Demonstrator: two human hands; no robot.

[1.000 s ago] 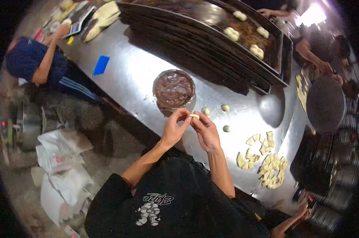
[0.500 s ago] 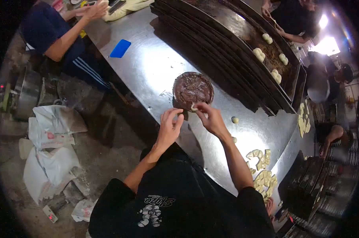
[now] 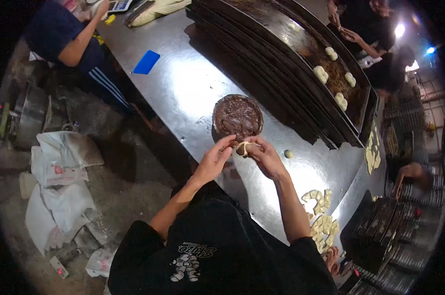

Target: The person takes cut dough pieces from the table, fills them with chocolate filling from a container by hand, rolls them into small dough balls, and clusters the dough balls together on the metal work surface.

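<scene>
Just in front of the bowl of dark brown paste (image 3: 237, 118), a small piece of pale dough (image 3: 242, 148) carries a dark brown filling. My right hand (image 3: 265, 158) is closed on its right side, thumb and fingers pinching the edge. From the left, the bent fingertips of my left hand (image 3: 215, 161) meet the dough at its other edge. Some of the contact is hidden by the fingers. A small dough ball (image 3: 288, 154) lies on the metal table to the right of my right hand.
Stacked dark baking trays (image 3: 276, 73) rise behind the bowl, the top one bearing several knotted dough pieces (image 3: 320, 74). A blue scraper (image 3: 147, 62) lies at left on the metal table (image 3: 183, 123). Cut dough pieces (image 3: 324, 228) are at right. Co-workers stand around the table.
Both hands have drawn together around the dough, slightly nearer my body. Dark filling now shows on the dough, which looked plain before. The co-worker at upper left has shifted their hands.
</scene>
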